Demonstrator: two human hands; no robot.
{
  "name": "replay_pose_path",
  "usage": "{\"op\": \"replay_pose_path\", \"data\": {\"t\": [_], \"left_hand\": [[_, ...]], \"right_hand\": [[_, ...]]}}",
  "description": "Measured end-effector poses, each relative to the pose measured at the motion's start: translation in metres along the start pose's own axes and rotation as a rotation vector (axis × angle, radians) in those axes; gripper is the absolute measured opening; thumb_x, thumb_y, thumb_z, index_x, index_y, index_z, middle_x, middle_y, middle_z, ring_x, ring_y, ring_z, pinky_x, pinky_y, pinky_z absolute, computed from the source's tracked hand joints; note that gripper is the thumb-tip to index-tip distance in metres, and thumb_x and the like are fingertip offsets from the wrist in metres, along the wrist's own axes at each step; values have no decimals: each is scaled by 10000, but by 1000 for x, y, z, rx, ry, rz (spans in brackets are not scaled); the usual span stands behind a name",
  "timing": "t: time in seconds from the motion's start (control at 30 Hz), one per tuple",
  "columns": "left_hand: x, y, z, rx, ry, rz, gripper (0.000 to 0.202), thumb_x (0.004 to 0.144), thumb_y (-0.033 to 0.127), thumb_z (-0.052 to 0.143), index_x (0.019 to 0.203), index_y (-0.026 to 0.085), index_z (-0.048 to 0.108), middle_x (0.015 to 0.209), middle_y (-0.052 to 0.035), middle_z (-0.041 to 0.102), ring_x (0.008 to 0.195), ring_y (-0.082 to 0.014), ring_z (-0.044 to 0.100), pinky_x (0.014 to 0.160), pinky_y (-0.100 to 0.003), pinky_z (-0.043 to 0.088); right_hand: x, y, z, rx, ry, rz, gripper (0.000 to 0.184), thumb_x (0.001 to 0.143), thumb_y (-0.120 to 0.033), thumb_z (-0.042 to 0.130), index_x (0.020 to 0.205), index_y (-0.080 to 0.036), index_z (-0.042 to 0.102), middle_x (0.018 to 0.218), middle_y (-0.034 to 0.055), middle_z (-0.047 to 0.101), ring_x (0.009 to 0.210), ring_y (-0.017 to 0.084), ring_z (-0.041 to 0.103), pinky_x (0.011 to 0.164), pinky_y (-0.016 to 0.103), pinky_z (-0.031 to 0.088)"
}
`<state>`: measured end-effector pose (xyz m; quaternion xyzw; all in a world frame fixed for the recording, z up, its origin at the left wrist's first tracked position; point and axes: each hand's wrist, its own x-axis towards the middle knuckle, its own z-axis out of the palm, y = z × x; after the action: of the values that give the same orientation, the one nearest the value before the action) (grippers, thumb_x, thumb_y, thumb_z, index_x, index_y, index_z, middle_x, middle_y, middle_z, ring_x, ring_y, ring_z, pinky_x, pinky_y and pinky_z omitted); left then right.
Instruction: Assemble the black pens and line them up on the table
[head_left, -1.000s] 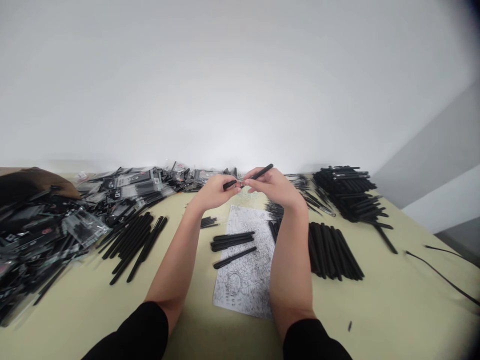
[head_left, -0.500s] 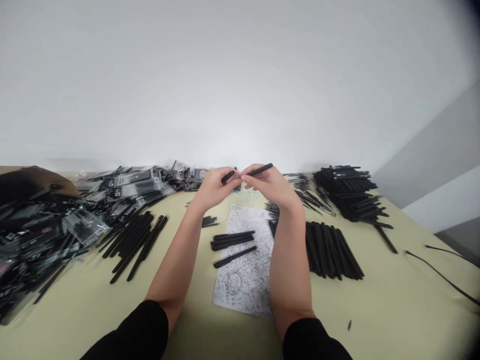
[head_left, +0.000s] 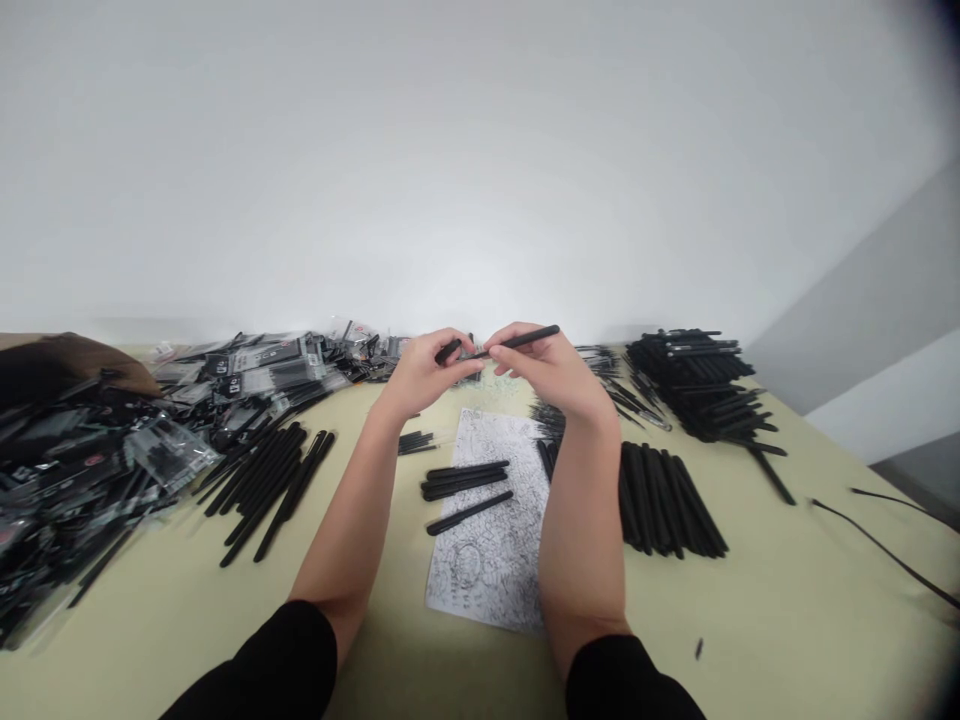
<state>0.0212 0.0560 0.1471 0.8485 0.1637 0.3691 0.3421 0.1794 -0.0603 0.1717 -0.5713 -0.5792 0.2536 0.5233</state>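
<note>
Above the far part of the table, my left hand [head_left: 418, 378] is closed around a short black pen cap [head_left: 448, 351]. My right hand [head_left: 556, 376] pinches a black pen [head_left: 534, 337], its blunt end pointing up to the right. A thin dark tip reaches from the pen toward the cap, and the fingers partly hide where they meet. Below my hands, several black pens [head_left: 469, 505] lie partly on a scribbled white sheet [head_left: 487, 570]. A row of black pens [head_left: 667, 500] rests beside my right forearm.
Many clear-and-black plastic packets [head_left: 172, 450] are heaped at the left, near a brown bag or box [head_left: 90, 360]. Loose black pens [head_left: 270, 480] lie beside them. A tall pile of black pens [head_left: 690, 385] stands back right. Thin refills [head_left: 416, 442] and a black cable [head_left: 885, 550] are on the table.
My hands have drawn slightly apart, the right one moving right with the pen. More of the thin tip shows between the pen and the cap.
</note>
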Motion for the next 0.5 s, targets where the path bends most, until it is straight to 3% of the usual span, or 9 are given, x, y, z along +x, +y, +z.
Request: {"op": "replay_pose_path", "data": {"t": [0.17,0.5], "left_hand": [[0,0,-5,105,-45,-4,167,814,331,670,821,165,673,574,59,390,558,-88,337,564,-236,291],[0,5,0,65,-25,24,172,801,331,685,833,163,680,579,63,391,543,-84,346,551,-230,296]], "right_hand": [[-2,0,-3,-16,18,-19,156,837,-379,649,859,-228,679,834,11,666,735,140,615,706,310,492],[-1,0,0,2,-19,-13,196,833,-423,649,846,-230,682,858,14,678,725,136,609,684,300,494]]}}
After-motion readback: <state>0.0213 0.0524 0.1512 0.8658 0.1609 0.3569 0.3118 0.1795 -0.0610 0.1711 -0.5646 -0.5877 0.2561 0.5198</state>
